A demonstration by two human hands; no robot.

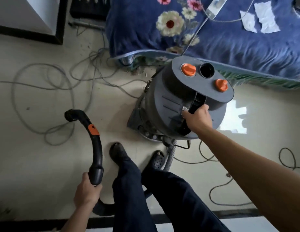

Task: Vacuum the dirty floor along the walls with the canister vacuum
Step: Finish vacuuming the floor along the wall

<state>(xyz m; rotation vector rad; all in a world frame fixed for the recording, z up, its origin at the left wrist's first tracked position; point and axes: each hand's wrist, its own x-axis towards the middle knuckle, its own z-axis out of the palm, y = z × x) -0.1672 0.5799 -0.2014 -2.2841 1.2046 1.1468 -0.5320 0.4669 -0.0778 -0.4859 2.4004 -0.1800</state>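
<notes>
While right hand [197, 118] grips carry handle [197, 104] of canister vacuum [176, 104] beside bed [229, 47], left hand [86, 190] holds curved wand [94, 144]: repositioning step. Next likely: set canister clear of cables [45, 84], aim wand at wall edge.

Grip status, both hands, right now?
Left hand: closed around the curved hose handle.
Right hand: closed around the carry handle on top of the canister vacuum.

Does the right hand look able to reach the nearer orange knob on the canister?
Probably, once it lets go: the right hand grips the carry handle just below that orange knob, with only bare lid between.
</notes>
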